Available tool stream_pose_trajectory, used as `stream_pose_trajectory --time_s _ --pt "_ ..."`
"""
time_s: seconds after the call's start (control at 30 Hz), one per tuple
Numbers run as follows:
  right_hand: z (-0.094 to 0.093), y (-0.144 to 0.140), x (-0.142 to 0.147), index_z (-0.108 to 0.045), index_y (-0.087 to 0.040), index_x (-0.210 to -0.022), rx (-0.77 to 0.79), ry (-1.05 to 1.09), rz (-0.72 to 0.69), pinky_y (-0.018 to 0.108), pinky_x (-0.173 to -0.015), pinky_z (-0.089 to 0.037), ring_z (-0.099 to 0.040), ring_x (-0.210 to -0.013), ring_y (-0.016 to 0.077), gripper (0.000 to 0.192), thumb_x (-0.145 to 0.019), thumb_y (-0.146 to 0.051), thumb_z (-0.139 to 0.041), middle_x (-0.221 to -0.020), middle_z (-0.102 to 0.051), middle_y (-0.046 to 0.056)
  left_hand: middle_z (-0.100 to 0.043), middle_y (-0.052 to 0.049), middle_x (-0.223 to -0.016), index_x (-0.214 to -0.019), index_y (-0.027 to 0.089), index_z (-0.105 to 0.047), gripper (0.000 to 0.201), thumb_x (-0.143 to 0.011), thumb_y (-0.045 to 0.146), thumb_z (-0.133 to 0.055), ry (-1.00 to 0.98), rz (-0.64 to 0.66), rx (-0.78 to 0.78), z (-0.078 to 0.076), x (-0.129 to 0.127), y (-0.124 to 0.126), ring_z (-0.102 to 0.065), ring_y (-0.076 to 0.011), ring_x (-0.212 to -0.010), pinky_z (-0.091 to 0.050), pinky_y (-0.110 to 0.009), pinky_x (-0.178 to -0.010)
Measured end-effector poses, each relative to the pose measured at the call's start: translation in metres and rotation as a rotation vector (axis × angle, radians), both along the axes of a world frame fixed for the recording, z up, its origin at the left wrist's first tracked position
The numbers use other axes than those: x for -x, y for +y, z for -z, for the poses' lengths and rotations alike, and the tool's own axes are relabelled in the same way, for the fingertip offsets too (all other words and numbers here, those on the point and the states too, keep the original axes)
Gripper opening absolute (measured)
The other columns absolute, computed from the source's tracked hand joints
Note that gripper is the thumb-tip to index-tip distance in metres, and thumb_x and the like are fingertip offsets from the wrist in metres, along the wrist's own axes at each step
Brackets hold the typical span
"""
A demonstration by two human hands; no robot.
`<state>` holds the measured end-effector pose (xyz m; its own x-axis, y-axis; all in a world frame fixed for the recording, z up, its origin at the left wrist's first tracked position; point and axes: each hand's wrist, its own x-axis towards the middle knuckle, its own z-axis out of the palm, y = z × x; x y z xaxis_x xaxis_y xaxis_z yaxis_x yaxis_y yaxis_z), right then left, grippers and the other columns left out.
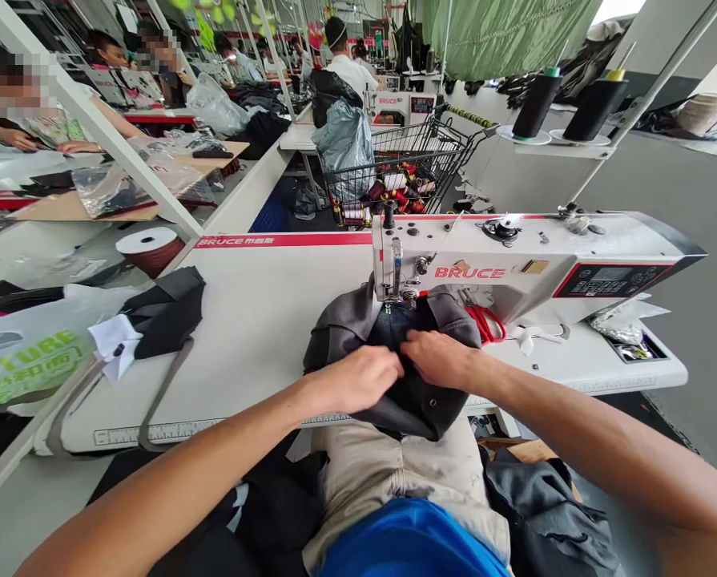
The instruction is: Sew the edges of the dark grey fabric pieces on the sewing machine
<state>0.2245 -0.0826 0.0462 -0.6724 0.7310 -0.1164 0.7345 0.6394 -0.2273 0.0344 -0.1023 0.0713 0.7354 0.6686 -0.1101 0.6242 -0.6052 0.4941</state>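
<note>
The room is a busy sewing workshop, with rows of machines and other people sitting at work in the far left corner. In front, a long white bench (pixel 262 320) carries a white sewing machine (pixel 514 268) with red letters on its arm. A dark grey garment (pixel 334 336) lies on the bench directly under the needle head of the machine, and part of it hangs over the near edge toward the person's lap.

Both hands rest on this garment, just in front of the needle. The left hand (pixel 358 378) lies with its fingers bent down and pressing a fold of the fabric; the right hand (pixel 439 358) touches it, fingers also curled onto the cloth. The two hands meet in the middle, and they seem to pinch the fabric, but how firmly I cannot tell.

To the left on the bench lies a pile of black pieces (pixel 166 312) with a white label, and behind it a roll of dark red tape (pixel 152 248). Behind the bench stands a wire trolley (pixel 406 172) with thread cones. Two black thread cones (pixel 565 104) stand on a stand at the upper right.
</note>
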Motion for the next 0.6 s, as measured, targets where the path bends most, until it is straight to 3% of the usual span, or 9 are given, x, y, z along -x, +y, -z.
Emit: stream_pose_trajectory --time_s 0.1,0.17,0.23,0.37,0.47,0.6 --pt "0.025 0.017 0.017 -0.066 -0.013 -0.102 -0.096 0.315 0.206 0.030 -0.083 -0.051 -0.064 -0.090 0.0196 0.034 -0.077 0.001 -0.047 -0.098 -0.067 0.011 -0.068 -0.003 -0.105 -0.104 0.018 -0.060 0.031 -0.081 0.005 -0.043 -0.233 -0.327 -0.080 0.019 -0.007 0.019 -0.065 -0.0146 -0.098 -0.051 -0.026 -0.090" --pt "0.042 0.024 0.025 -0.058 -0.011 -0.120 -0.126 0.360 0.276 0.033 -0.092 -0.050 -0.062 -0.101 0.0200 0.049 -0.075 0.004 -0.042 -0.110 -0.065 0.012 -0.065 -0.006 -0.114 -0.112 0.016 -0.056 0.040 -0.076 0.003 -0.047 -0.249 -0.413 -0.123 0.032 -0.010 0.026 -0.062 -0.0164 -0.106 -0.049 -0.028 -0.097" --pt "0.057 0.027 0.027 -0.052 -0.010 -0.128 -0.139 0.380 0.297 0.035 -0.098 -0.047 -0.059 -0.108 0.0212 0.056 -0.074 0.004 -0.044 -0.118 -0.063 0.014 -0.062 -0.009 -0.121 -0.120 0.014 -0.053 0.044 -0.077 0.005 -0.050 -0.158 -0.410 -0.162 0.045 -0.009 0.028 -0.059 -0.0202 -0.113 -0.047 -0.034 -0.102" --pt "0.075 0.024 0.016 -0.055 -0.009 -0.126 -0.139 0.360 0.208 0.037 -0.106 -0.043 -0.055 -0.119 0.0237 0.047 -0.080 -0.005 -0.055 -0.122 -0.062 0.015 -0.056 -0.012 -0.127 -0.129 0.015 -0.049 0.047 -0.082 0.014 -0.053 0.104 -0.291 -0.235 0.062 -0.001 0.027 -0.055 -0.0270 -0.115 -0.046 -0.043 -0.100" --pt "0.079 0.021 0.007 -0.055 -0.008 -0.128 -0.148 0.316 0.127 0.040 -0.111 -0.038 -0.047 -0.129 0.0263 0.043 -0.085 -0.012 -0.057 -0.131 -0.056 0.017 -0.059 -0.014 -0.112 -0.126 0.012 -0.053 0.041 -0.086 0.010 -0.044 0.218 -0.234 -0.341 0.067 0.005 0.030 -0.056 -0.0273 -0.103 -0.049 -0.043 -0.090" --pt "0.078 0.019 0.005 -0.054 -0.003 -0.128 -0.153 0.260 0.068 0.043 -0.114 -0.034 -0.041 -0.134 0.0299 0.041 -0.089 -0.016 -0.055 -0.139 -0.048 0.021 -0.059 -0.013 -0.097 -0.116 0.008 -0.058 0.040 -0.083 0.002 -0.036 0.212 -0.154 -0.370 0.069 0.008 0.039 -0.054 -0.0243 -0.095 -0.049 -0.039 -0.089"
